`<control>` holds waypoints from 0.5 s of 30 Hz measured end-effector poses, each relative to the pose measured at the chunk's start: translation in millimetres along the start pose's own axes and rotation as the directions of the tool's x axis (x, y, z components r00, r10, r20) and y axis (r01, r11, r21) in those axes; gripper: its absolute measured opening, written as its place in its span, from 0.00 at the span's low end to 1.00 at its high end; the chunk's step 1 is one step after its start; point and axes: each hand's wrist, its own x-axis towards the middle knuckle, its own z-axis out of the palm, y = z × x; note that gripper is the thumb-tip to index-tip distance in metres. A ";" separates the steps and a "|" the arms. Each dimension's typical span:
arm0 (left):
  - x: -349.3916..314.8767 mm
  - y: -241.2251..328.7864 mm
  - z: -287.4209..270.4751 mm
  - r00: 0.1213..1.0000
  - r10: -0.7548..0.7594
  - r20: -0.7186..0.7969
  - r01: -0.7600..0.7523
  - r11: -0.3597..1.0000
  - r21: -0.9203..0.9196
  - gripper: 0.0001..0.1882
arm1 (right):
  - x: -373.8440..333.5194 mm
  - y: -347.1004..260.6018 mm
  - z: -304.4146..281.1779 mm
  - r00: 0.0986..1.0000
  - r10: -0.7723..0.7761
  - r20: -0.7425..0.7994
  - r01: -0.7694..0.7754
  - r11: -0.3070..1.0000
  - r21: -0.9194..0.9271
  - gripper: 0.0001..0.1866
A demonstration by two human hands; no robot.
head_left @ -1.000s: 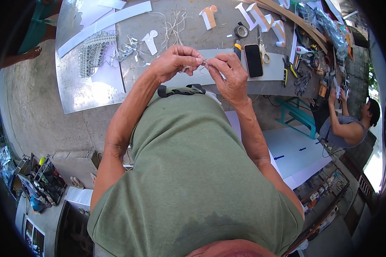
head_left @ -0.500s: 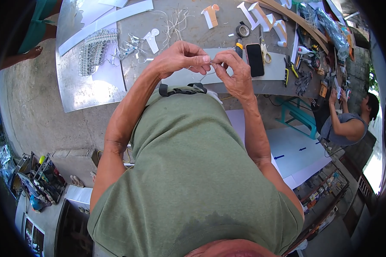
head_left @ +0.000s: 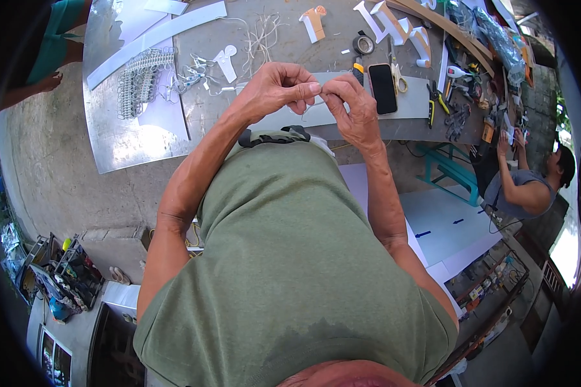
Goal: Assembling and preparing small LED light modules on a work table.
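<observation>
My left hand [head_left: 283,91] and my right hand [head_left: 348,106] meet fingertip to fingertip over the near edge of the table. Both are closed in a pinch on a thin wire [head_left: 308,108], whose pale end dangles below the fingers; the pinched part is mostly hidden. Just right of my right hand lie a black phone [head_left: 383,89] and scissors [head_left: 400,84] with cream handles. Beyond my left hand are a flat white letter-shaped piece [head_left: 225,63] and a tangle of pale wires [head_left: 263,37].
Linked metal rings [head_left: 139,80] lie at the left of the metal table [head_left: 106,138]. White letter shapes [head_left: 394,26], a roll of black tape [head_left: 363,44] and pliers [head_left: 438,103] are to the right. A co-worker [head_left: 529,180] sits near a teal stool [head_left: 452,169].
My hands keep their pinch together and have barely shifted. The dangling wire sits slightly differently below the fingers. The whole view has tilted a little.
</observation>
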 end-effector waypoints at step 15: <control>4.6 -13.2 1.6 1.000 -0.017 -0.011 0.016 0.994 -0.105 0.09 | -10.7 7.6 5.8 0.977 0.205 0.057 -0.210 0.970 0.119 0.04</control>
